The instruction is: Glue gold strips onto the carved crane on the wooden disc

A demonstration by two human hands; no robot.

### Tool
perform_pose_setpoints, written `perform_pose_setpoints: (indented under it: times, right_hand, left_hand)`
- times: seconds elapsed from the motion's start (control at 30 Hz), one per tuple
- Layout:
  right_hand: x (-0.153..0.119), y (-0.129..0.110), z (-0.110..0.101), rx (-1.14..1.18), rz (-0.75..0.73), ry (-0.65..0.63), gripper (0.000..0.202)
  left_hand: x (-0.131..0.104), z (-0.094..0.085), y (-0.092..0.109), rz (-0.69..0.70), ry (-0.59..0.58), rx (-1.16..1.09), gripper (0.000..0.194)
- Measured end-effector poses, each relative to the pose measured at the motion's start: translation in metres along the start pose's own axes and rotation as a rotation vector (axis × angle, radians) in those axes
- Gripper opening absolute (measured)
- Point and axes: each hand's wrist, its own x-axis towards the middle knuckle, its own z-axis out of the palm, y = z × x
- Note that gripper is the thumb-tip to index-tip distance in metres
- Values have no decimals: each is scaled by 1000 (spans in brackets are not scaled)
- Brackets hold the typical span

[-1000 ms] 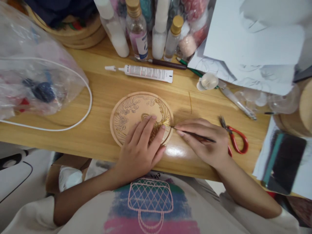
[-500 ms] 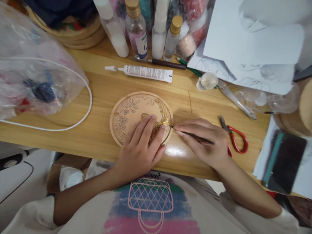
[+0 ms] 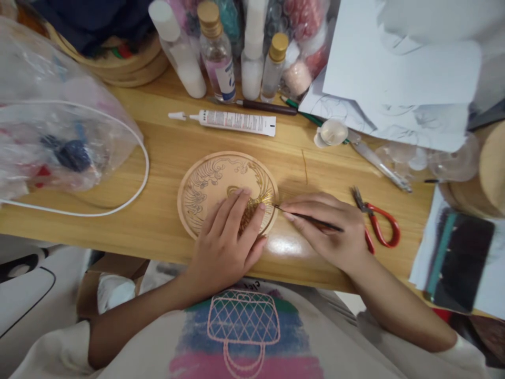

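Note:
A round wooden plaque [image 3: 215, 196] lies on the table, its face drawn with dark wave lines and partly covered by gold wire [image 3: 262, 199] in a curling pattern. My left hand [image 3: 229, 234] rests on it with fingers outstretched, hiding the lower middle. From the right, my right hand [image 3: 329, 226] pinches a thin dark pointed tool [image 3: 315, 220], its tip at the plaque's right rim near the gold wire; the exact kind of tool cannot be made out. Beside my right hand lie red-handled pliers [image 3: 381, 223], jaws pointing away.
A white glue tube [image 3: 236, 122] lies beyond the plaque, with several bottles [image 3: 219, 58] behind it. A loose wire piece [image 3: 304, 167] lies on the table [image 3: 150, 231]. Left are a plastic bag [image 3: 67, 126] and a white cable [image 3: 147, 163]; right are papers [image 3: 398, 68] and a black phone-like slab [image 3: 461, 263].
The whole view has shifted slightly, so things at the back appear a little lower and further left. Both hands keep nearly the same pose on and beside the plaque.

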Motion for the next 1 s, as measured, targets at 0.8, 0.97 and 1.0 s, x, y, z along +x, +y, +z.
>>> perform_pose_setpoints:
  times: [0.8, 0.97, 1.0]
  right_hand:
    - [0, 0, 0, -22, 8, -1, 18]
    - [-1, 0, 0, -20, 33, -12, 20]
    - [-1, 0, 0, -19, 37, -14, 20]
  left_hand:
    - [-1, 1, 0, -2, -3, 4, 46]
    - [-1, 0, -1, -2, -8, -8, 46]
    - [-1, 0, -1, -3, -9, -12, 46]
